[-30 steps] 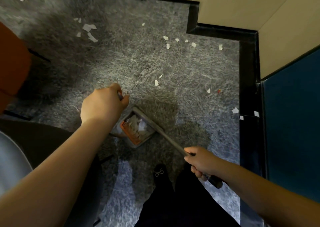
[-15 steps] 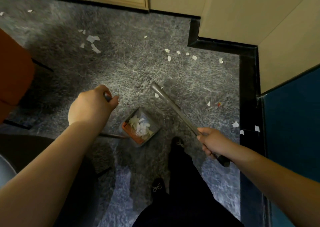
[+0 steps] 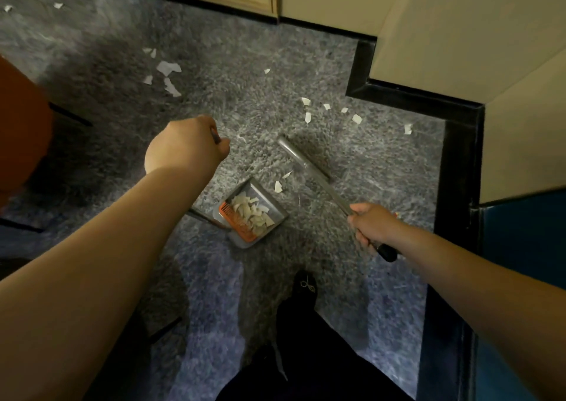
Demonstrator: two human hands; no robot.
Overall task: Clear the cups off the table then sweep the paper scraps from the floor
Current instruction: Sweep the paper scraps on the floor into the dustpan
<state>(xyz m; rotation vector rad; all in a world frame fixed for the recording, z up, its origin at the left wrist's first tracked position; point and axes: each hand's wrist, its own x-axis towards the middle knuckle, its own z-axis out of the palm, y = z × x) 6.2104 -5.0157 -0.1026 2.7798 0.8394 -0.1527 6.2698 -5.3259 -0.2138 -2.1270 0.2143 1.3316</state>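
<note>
Head view: left hand (image 3: 186, 148) grips a dark handle, mostly hidden by the fist. Right hand (image 3: 372, 224) grips the broom (image 3: 309, 169) beyond the dustpan (image 3: 275, 204), its bristles indistinct. Paper scraps (image 3: 306, 117) lie farther out.

Grey shaggy carpet (image 3: 101, 161) — black skirting (image 3: 456, 167) under cream walls (image 3: 477, 30), orange chair (image 3: 18, 131) at left

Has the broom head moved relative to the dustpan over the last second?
Yes. The broom head has swung out of the dustpan mouth onto the carpet beyond, toward the black baseboard corner.
</note>
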